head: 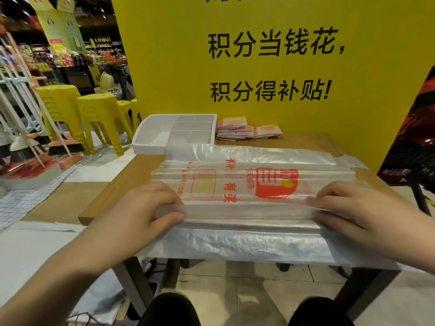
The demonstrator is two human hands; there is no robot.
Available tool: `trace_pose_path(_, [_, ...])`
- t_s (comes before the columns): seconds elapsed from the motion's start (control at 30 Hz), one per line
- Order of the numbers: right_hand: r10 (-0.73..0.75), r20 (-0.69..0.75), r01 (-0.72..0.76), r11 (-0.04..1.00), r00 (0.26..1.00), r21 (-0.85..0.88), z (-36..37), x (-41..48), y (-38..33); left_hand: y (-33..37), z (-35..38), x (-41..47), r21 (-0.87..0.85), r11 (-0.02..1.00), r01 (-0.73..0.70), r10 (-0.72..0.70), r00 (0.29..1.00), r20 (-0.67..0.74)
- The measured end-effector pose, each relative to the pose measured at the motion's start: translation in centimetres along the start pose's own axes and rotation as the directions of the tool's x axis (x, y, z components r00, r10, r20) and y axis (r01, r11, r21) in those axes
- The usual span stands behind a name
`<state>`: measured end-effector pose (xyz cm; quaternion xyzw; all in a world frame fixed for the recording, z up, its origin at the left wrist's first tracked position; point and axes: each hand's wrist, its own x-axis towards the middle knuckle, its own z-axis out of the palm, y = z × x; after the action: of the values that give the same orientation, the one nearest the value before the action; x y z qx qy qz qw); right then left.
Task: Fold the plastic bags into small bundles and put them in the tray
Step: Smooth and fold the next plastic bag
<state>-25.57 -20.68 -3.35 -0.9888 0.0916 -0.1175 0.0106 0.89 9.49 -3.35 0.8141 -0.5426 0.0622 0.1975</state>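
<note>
A clear plastic bag (244, 184) with red print lies flat across a small wooden table (131, 175), on top of more clear bags. Its near edge is folded up into a long strip. My left hand (143, 210) pinches the strip's left end, thumb under and fingers over. My right hand (353, 208) holds the strip's right end, fingers curled over the fold. A white divided tray (150, 140) stands at the table's far left, its compartments bare. Several folded bag bundles (244, 130) lie stacked to the right of the tray.
A yellow sign board (282, 67) with black characters stands right behind the table. Yellow plastic stools (98, 114) stand to the left on the floor, with brooms and racks beyond. A dark red object (414, 137) leans at the right edge. My knees show below the table.
</note>
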Motion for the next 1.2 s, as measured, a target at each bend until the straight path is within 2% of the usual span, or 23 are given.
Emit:
trace_pose_path(0.2, [0.078, 0.017, -0.08, 0.986, 0.997, 0.143, -1.7, 1.2, 0.2, -0.9, -1.6, 0.7, -0.118, 0.972, 0.204, -0.197, 0.978, 0.073])
trace_pose_path(0.33, [0.134, 0.023, -0.133, 0.99, 0.991, -0.04, -2.1, 1.8, 0.6, -1.2, -1.0, 0.5, -0.1, 0.963, 0.248, -0.245, 0.969, 0.042])
trace_pose_path(0.43, [0.095, 0.0, -0.094, 0.981, 0.995, -0.171, -1.5, 1.3, 1.4, -1.1, -0.2, 0.0, -0.067, 0.975, 0.21, -0.212, 0.977, -0.019])
trace_pose_path(0.5, [0.059, -0.073, -0.074, 0.973, 0.996, -0.22, -1.0, 1.0, 1.3, -0.1, 0.5, -0.5, -0.005, 0.99, 0.144, -0.144, 0.984, -0.109])
trace_pose_path(0.57, [0.064, -0.115, -0.095, 0.952, 0.991, -0.291, 0.1, 1.2, 0.4, 1.8, 1.3, -0.7, 0.0, 0.998, 0.055, -0.055, 0.993, -0.102])
trace_pose_path(0.67, [0.02, -0.061, -0.033, 0.977, 0.998, -0.209, 1.9, 2.0, -2.8, 5.7, 3.4, -0.5, 0.025, 0.999, -0.022, 0.021, 0.999, 0.037])
trace_pose_path(0.73, [-0.014, -0.074, 0.006, 0.993, 0.997, -0.116, 2.7, 2.1, -5.3, 7.3, 5.0, -0.2, 0.146, 0.988, -0.041, 0.025, 0.994, 0.111])
trace_pose_path(0.77, [-0.013, -0.086, 0.005, 0.996, 0.996, -0.087, 3.0, 2.1, -6.3, 7.7, 5.6, 0.0, 0.199, 0.979, -0.044, 0.017, 0.991, 0.134])
trace_pose_path(0.83, [0.014, -0.077, -0.017, 0.999, 0.997, -0.047, 3.6, 2.2, -7.6, 7.8, 6.1, 0.3, 0.2, 0.98, 0.003, -0.04, 0.982, 0.185])
trace_pose_path(0.97, [0.063, 0.051, -0.062, 0.998, 0.997, -0.016, 4.3, 2.4, -8.4, 7.4, 6.8, 0.2, 0.212, 0.976, 0.055, -0.088, 0.985, 0.148])
trace_pose_path(1.1, [0.104, 0.158, -0.102, 0.995, 0.982, -0.021, 3.8, 1.7, -7.4, 6.0, 5.5, -0.5, 0.217, 0.961, 0.168, -0.211, 0.959, 0.191])
trace_pose_path(1.2, [0.194, 0.189, -0.188, 0.981, 0.963, -0.05, 2.8, 0.0, -5.4, 3.6, 3.7, -1.5, 0.243, 0.932, 0.27, -0.317, 0.931, 0.18])
